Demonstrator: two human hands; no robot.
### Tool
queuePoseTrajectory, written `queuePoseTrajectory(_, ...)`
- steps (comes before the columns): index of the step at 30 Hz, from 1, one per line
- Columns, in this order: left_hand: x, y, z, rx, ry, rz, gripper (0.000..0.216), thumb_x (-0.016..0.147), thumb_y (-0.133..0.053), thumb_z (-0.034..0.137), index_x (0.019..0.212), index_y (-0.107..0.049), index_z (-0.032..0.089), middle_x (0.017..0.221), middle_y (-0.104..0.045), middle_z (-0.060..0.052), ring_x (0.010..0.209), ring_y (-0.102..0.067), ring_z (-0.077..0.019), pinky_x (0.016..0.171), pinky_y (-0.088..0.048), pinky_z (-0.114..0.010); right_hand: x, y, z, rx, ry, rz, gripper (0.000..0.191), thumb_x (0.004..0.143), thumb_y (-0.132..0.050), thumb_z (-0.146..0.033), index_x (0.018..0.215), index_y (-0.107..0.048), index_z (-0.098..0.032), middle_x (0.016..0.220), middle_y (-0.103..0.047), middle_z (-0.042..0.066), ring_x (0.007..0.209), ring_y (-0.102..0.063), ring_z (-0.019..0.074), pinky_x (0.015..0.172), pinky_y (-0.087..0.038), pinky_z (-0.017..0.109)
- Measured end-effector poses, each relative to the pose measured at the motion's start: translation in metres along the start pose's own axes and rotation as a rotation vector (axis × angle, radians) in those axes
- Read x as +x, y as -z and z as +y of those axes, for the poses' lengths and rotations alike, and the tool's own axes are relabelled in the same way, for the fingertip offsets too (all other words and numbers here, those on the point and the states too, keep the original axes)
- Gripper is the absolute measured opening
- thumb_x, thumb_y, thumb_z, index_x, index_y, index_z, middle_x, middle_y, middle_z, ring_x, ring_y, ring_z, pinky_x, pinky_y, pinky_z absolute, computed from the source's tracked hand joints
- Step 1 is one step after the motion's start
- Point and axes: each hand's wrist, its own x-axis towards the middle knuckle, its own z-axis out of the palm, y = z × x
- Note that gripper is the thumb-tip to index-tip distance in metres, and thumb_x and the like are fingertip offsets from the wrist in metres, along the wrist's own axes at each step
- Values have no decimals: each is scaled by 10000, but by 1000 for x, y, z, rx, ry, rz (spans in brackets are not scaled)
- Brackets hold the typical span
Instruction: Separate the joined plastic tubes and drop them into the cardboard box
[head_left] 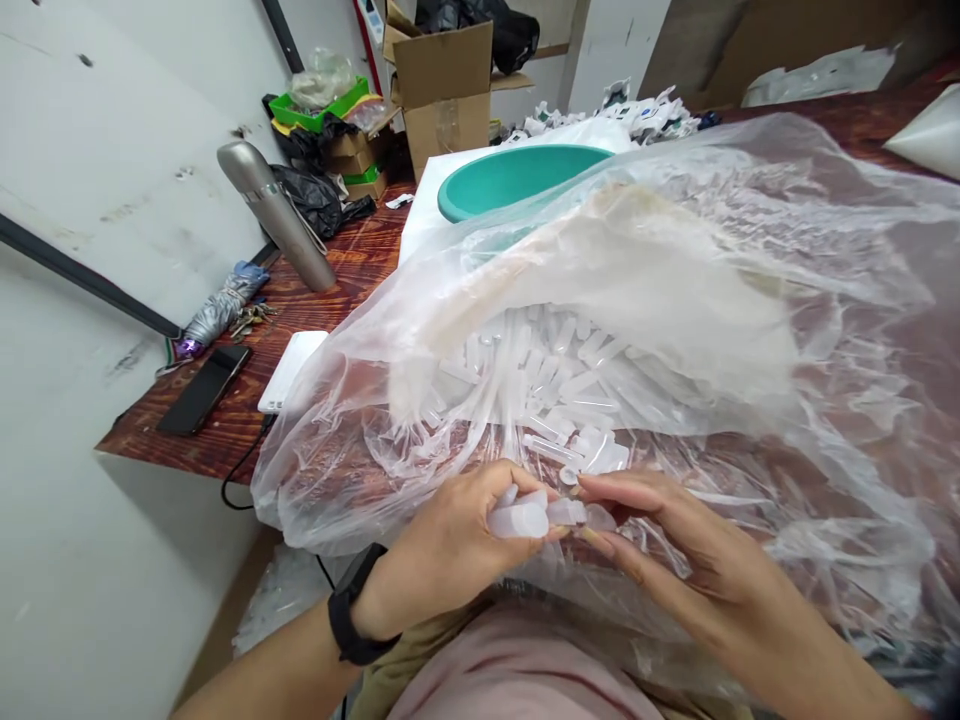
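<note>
While my left hand [457,530] clasps plastic pieces [520,517] and my right hand [697,555] pinches a clear piece [600,517], many loose pieces [551,375] seem unhandled.

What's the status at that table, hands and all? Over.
Left hand: gripping translucent plastic pieces. Right hand: touching the same cluster. More loose pieces heaped just ahead. Crumpled clear sheeting spread around, possibly a nuisance.
</note>
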Motion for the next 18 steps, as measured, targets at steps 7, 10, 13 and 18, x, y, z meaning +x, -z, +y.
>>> queuePoseTrajectory(7,-4,0,-3,57,-22,-68,164,890,-723,223,1053,-707,231,987,-755,18,837,-665,-150,789,-473,-236,-5,-8,-5,-3,19,61,332,991,-647,-314,1319,-594,-324,1102,-764,36,905,-759,200,797,-637,309)
queuePoseTrajectory(10,-6,1,-2,16,16,-78,153,896,-742,273,1034,-694,227,971,-754,29,834,-670,-133,752,-479,-217,-7,-11,-8,-1,88,93,287,987,-633,-223,1260,-607,-308,1128,-747,30,1026,-741,183,867,-620,270)
queuePoseTrajectory(13,-10,0,-5,46,-25,-67,162,914,-742,317,1026,-674,221,964,-756,26,831,-686,-128,716,-489,-210,-11,-12,-10,-53,194,59,276,1003,-572,-159,1239,-607,-298,1125,-759,26,1036,-750,165,918,-607,249)
queuePoseTrajectory(18,-18,-6,-15,330,-548,-3,197,944,-660,129,1122,-605,193,1116,-767,-37,1026,-711,-185,926,-503,-297,-15,-13,-16,-133,125,26,227,1067,-499,-300,1285,-558,-286,1030,-791,29,874,-791,168,797,-643,238)
